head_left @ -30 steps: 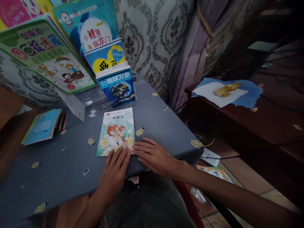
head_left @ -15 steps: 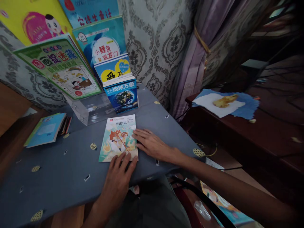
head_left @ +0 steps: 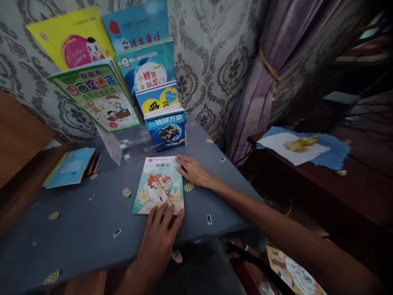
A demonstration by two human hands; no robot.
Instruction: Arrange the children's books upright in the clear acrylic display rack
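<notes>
A thin picture book [head_left: 159, 184] with a pale cover and an orange umbrella drawing lies flat on the grey tablecloth [head_left: 101, 229]. My left hand [head_left: 161, 231] rests at its lower edge, fingers spread and their tips on the cover. Along the book's upper right edge lies my right hand [head_left: 193, 170], fingers stretched out, the tips touching the cover's margin. Neither hand grips anything. Just beyond the book stands a clear acrylic rack [head_left: 123, 151] with a small blue book [head_left: 167, 133] at its front.
Several upright books fill the rack, among them a green one [head_left: 101, 98] and a yellow one [head_left: 73, 37]. A small pile of books [head_left: 69, 168] lies at the left. A dark side table [head_left: 331, 192] holds a blue cloth [head_left: 337, 157]. Patterned wallpaper and a purple curtain [head_left: 251, 94] stand behind.
My right hand has slid up the book's right side toward its top corner. My left hand stays at the lower edge. The whole view has shifted, with the rack further into frame.
</notes>
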